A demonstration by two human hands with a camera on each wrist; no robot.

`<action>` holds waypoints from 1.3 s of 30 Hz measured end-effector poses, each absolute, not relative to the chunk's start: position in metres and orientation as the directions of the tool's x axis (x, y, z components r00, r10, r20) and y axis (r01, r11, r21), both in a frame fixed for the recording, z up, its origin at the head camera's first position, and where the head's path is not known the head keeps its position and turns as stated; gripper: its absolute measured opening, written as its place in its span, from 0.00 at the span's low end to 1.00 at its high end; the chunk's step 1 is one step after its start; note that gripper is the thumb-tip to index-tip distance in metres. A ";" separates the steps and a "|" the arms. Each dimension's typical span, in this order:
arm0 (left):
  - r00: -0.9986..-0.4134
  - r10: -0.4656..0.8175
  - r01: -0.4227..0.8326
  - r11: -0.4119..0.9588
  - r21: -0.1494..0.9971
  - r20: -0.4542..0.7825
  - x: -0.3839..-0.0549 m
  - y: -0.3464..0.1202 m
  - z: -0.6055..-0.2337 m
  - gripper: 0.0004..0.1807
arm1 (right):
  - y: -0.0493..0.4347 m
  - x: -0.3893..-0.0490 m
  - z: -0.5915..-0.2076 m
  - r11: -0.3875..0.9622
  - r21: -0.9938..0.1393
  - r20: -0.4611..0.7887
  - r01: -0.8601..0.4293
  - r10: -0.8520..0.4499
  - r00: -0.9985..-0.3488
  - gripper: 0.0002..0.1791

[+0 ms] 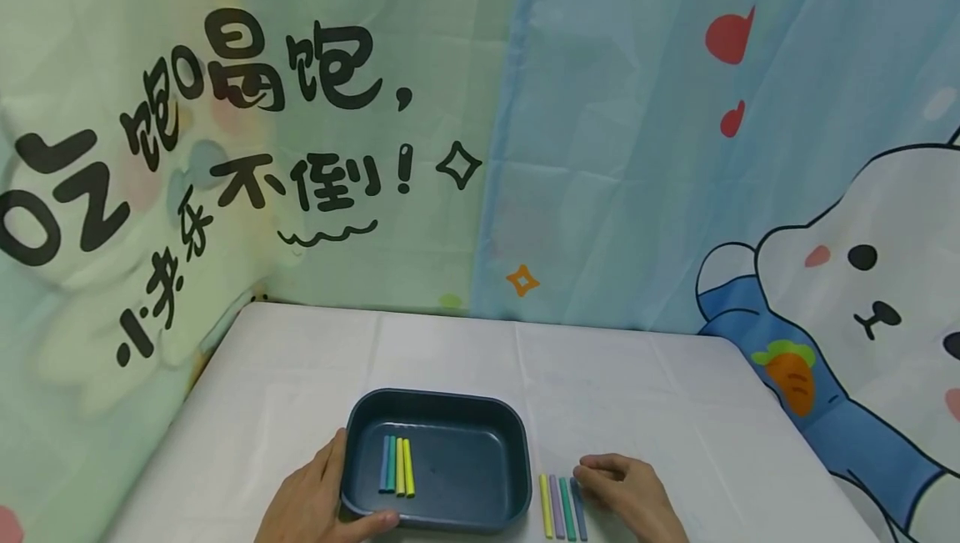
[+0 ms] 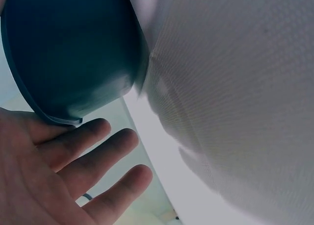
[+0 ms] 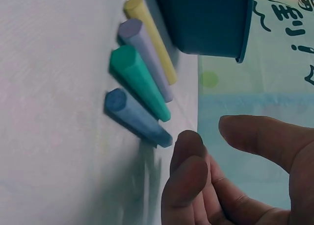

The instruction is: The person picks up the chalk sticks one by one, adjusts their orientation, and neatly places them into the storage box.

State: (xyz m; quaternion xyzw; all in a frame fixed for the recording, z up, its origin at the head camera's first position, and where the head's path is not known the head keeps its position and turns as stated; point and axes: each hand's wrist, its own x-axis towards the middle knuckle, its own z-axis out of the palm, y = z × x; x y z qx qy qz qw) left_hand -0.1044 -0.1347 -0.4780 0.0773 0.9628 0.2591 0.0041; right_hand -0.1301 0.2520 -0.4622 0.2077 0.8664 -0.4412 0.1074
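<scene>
While we are gripping the tray (image 1: 465, 468) with our left hand (image 1: 311, 493), our nearer right hand (image 1: 630, 493), thumb and fingers apart, is hovering beside the outside blue stick (image 3: 137, 118), which is lying at its nine o'clock, running roughly twelve-to-six.

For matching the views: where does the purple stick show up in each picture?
Head: the purple stick lies at the bottom, right of centre, second from left in the row of four on the table.
Left wrist: not in it.
Right wrist: near the top, left of centre, between the yellow stick and green stick.
Shared landmark: the dark tray, in all three.
</scene>
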 end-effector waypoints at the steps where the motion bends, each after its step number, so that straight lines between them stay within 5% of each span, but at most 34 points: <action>1: -0.988 0.151 0.148 0.854 0.499 0.034 -0.105 -0.135 -0.478 0.70 | 0.253 -0.130 -0.463 0.543 -0.711 -0.362 0.448 0.263 -0.894 0.27; 13: -0.987 0.153 0.159 0.860 0.484 0.053 -0.105 -0.135 -0.477 0.71 | 0.258 -0.123 -0.471 0.656 -0.608 -0.363 0.446 0.270 -0.892 0.25; 39: -0.984 0.158 0.178 0.864 0.471 0.083 -0.104 -0.135 -0.480 0.69 | 0.252 -0.125 -0.475 0.714 -0.602 -0.298 0.359 0.217 -0.930 0.16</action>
